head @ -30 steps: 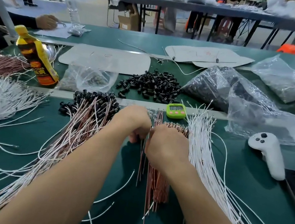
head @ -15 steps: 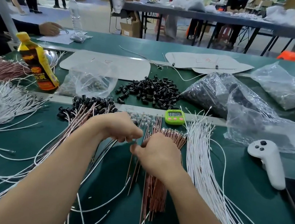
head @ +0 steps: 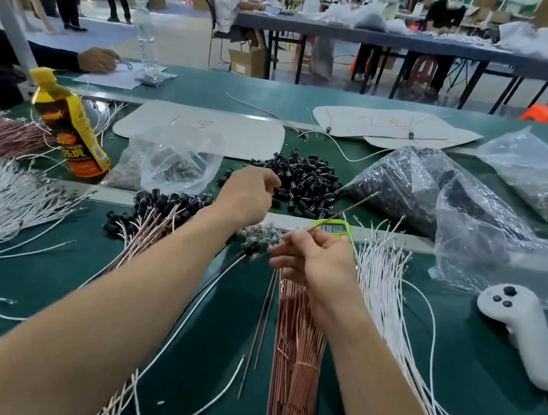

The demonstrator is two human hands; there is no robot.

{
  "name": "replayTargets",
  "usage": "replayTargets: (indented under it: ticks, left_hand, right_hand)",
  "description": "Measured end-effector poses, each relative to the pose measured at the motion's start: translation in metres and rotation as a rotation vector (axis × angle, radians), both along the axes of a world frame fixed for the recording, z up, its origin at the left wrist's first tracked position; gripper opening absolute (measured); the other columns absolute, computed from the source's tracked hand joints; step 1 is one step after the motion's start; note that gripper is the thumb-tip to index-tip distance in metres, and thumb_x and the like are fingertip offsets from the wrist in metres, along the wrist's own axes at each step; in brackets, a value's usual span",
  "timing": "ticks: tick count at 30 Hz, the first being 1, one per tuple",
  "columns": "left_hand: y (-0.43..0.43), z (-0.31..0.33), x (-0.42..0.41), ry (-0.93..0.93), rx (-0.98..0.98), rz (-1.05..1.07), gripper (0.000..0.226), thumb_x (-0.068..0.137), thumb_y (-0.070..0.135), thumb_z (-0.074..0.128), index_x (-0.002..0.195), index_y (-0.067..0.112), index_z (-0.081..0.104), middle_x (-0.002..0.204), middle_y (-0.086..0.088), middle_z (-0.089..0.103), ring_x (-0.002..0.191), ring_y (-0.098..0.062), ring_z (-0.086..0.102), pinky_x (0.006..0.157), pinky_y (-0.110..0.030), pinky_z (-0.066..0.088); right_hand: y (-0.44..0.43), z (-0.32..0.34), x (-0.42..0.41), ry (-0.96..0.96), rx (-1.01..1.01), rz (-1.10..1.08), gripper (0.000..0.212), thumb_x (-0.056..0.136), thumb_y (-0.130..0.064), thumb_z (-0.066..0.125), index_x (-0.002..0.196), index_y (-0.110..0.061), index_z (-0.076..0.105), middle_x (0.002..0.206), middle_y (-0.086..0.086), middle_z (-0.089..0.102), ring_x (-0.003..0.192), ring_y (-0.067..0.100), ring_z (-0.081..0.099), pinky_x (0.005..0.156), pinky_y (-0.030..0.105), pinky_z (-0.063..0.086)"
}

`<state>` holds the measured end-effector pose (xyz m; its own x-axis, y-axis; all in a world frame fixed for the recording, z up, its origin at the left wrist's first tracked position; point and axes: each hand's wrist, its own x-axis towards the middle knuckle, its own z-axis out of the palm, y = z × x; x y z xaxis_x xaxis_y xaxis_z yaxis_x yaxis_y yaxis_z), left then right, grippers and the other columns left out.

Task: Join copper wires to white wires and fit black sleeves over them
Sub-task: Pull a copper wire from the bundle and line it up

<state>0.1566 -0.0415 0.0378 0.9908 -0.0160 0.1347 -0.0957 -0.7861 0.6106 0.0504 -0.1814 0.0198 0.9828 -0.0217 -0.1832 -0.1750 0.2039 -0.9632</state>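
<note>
My hands have parted, left hand (head: 246, 197) now far at the sleeves (head: 306, 183), fingers curled, whether holding one I cannot tell, right hand (head: 314, 264) raised above the copper bundle (head: 294, 365), pinching one wire (head: 352, 208), its length slanting, tip pointing far-right

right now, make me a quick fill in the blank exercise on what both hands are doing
The left hand reaches to the loose sleeves, coloured ___.
The right hand pinches one wire made of ___.
The timer just beyond it is ___.
Missing: black; copper; green.
</note>
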Motion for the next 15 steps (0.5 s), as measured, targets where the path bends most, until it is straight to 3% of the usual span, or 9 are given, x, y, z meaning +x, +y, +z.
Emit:
replayTargets:
  ticks: [3,6,11,15]
  left_hand:
    - [-0.007,-0.013,0.026,0.01,0.25,-0.05,0.04,0.092,0.002,0.059,0.118,0.029,0.073,0.12,0.004,0.072,0.108,-0.018,0.066,0.096,-0.034,0.054]
    - [-0.011,-0.023,0.039,-0.001,0.408,-0.079,0.029,0.089,0.01,0.065,0.108,0.03,0.075,0.113,0.002,0.073,0.092,-0.019,0.061,0.079,-0.031,0.049]
    - [-0.007,-0.026,0.053,0.027,0.388,-0.116,0.011,0.086,0.018,0.078,0.096,0.022,0.081,0.102,-0.002,0.077,0.095,-0.022,0.069,0.091,-0.035,0.055]
    - [-0.008,-0.021,0.042,-0.051,0.216,-0.045,0.008,0.088,0.031,0.076,0.095,0.03,0.081,0.096,0.01,0.077,0.082,-0.011,0.065,0.081,-0.029,0.053]
  right_hand:
    - [0.003,-0.012,0.005,0.005,0.046,-0.004,0.023,0.106,-0.009,0.054,0.087,-0.004,0.065,0.076,0.017,0.076,0.057,0.022,0.071,0.048,0.026,0.057]
    - [0.002,-0.021,0.007,0.026,0.093,0.014,0.016,0.104,-0.003,0.056,0.09,-0.003,0.063,0.07,0.012,0.074,0.058,0.021,0.072,0.052,0.026,0.059]
    - [-0.004,-0.024,0.007,0.002,0.089,0.068,0.018,0.093,0.014,0.062,0.092,-0.003,0.062,0.072,0.012,0.075,0.063,0.021,0.073,0.058,0.026,0.06]
    - [-0.003,-0.024,0.004,-0.044,0.013,0.059,0.014,0.096,0.008,0.063,0.091,-0.006,0.065,0.074,0.011,0.075,0.063,0.019,0.072,0.058,0.025,0.059]
